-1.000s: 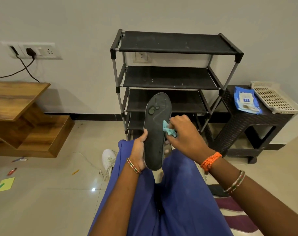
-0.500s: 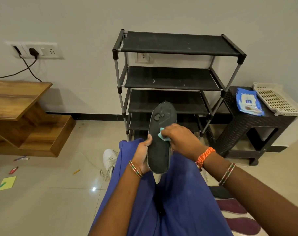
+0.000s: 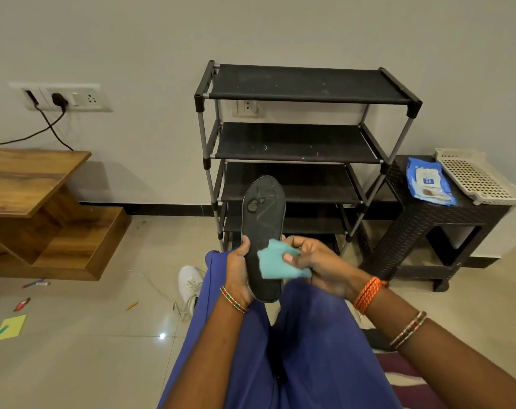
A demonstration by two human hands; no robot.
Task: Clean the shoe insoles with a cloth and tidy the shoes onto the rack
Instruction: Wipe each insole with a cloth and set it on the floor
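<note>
Gripping the dark insole [image 3: 262,231] upright above the lap, before the empty rack [image 3: 298,143], the left hand [image 3: 237,270] keeps its hold; the right hand [image 3: 315,261], pinching the teal cloth [image 3: 276,261], has slid from mid-insole down toward the heel.

The floor [image 3: 82,358] of pale glossy tiles carries a black four-shelf rack [image 3: 304,143] against the wall, a dark woven bench [image 3: 428,231] to its right and a wooden unit [image 3: 44,216] to its left. On the bench lie a blue wipes pack [image 3: 428,181] and, touching its right side, a white perforated tray [image 3: 475,178]. On the floor lie a white shoe [image 3: 189,286], a yellow card [image 3: 10,327] and small bits of litter at the left.
</note>
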